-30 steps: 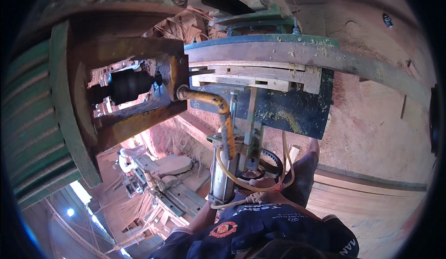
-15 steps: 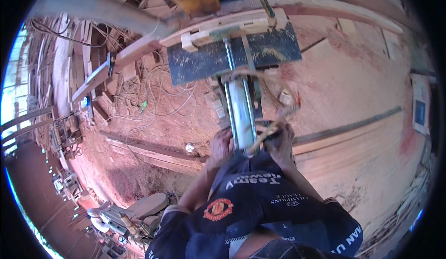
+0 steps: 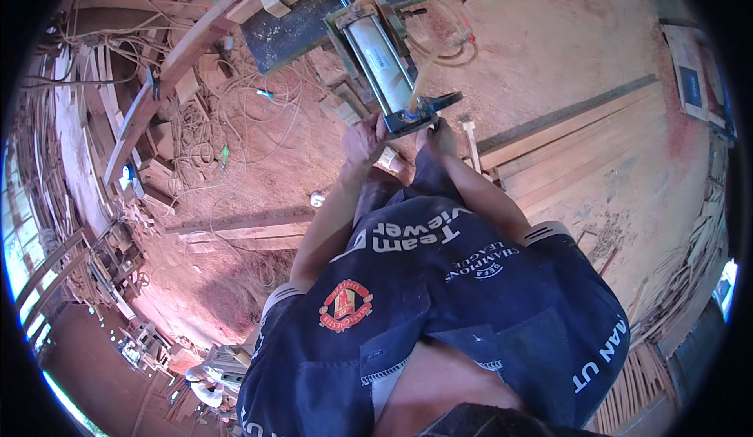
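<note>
A pneumatic cylinder (image 3: 382,62) with a pale barrel and shiny tie rods lies ahead of me, its near end block toward my body. At the left corner of that block my left hand (image 3: 365,139) is closed, fingers curled against the edge. My right hand (image 3: 441,139) is just under the block's right side, beside a dark lever-like part (image 3: 444,101); its fingers are mostly hidden. A clear yellowish hose (image 3: 424,72) runs from the near end and loops off to the right. The cylinder's rod reaches a dark board (image 3: 286,37) beyond.
Long timber beams (image 3: 565,127) lie at the right, another plank (image 3: 243,232) at the left. Tangled cords (image 3: 251,116) cover the sawdust-strewn floor. A slanting wooden beam (image 3: 200,39) rises at the far left. A framed panel (image 3: 692,80) stands at the far right.
The view has shifted, so the cylinder and both hands appear higher up and the cylinder is more tilted. My right hand now sits lower, beneath the near end block.
</note>
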A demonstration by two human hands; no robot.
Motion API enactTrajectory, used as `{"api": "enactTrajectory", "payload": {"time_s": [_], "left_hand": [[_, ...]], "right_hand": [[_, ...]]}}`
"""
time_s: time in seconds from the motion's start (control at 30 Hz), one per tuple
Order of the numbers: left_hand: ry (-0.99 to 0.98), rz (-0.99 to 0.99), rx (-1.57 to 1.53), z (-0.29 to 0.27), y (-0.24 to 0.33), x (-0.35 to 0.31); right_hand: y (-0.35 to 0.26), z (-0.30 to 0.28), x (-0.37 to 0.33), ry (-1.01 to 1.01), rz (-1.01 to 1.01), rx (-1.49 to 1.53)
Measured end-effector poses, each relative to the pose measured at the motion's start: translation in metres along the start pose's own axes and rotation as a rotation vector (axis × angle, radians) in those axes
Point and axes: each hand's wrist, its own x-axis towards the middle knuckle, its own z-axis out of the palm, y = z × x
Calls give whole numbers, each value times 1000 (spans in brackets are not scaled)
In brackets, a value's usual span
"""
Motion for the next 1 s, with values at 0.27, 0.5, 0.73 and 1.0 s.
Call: {"api": "enactTrajectory", "payload": {"time_s": [0.27,0.5,0.73,1.0], "left_hand": [[42,-77,-128,0,3,1],[-103,-144,-88,-7,4,3],[55,-77,-263,-8,9,4],[106,-72,-262,0,2,3]], "right_hand": [[18,19,15,37,-3,8],[17,20,28,-249,-93,20],[-32,15,11,-101,-191,685],[-20,-31,31,-395,-604,456]]}}
